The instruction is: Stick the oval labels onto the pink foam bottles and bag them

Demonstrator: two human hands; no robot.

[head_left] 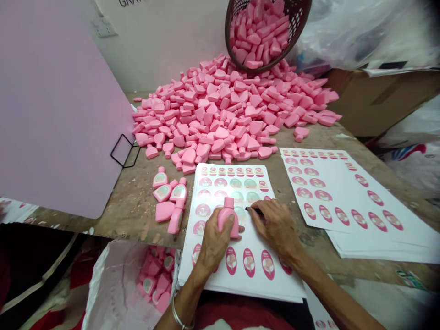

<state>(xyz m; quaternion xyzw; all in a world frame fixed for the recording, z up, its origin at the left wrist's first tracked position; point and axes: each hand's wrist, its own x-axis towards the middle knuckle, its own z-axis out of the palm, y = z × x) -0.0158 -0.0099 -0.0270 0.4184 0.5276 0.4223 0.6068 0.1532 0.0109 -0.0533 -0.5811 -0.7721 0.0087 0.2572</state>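
My left hand (215, 240) is closed around a small pink bottle (227, 219), cap up, above a stack of sticker sheets (220, 285). No sticker shows on the side facing me. Between the fingertips of my right hand (277, 227) is a thin dark pointed tool (257, 211), mostly hidden. Its tip is beside a green-and-white label (240, 213) on the top sheet. Pink oval and arched labels surround both hands. Left of the stack lie several pink bottles (165, 211), most with a label on the front.
A large heap of pink bottles (220, 114) covers the table's back, below a tilted brown basket (227, 34) holding more. Partly used sticker sheets (338, 183) lie at right. A white sack (106, 279) with labelled bottles hangs below the front edge. A pink panel (58, 105) stands at left.
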